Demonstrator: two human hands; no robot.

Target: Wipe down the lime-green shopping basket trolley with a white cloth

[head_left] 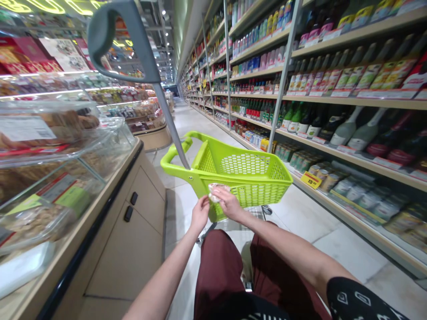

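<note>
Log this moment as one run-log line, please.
right hand: on clear plastic bag | left hand: beside it | both over lime-green shopping trolley

LIGHT: bright, even, from ceiling spotlights (166, 44) at 12 o'clock | GLARE: white streaks on glass display case (50, 133) at 9 o'clock; glints on plastic bag (216, 192) at 6 o'clock | SHADOW: soft, beneath green shopping basket (247, 164) | EDGES: wide-angle bending at 3 and 9 o'clock | FOCUS: sharp throughout
</note>
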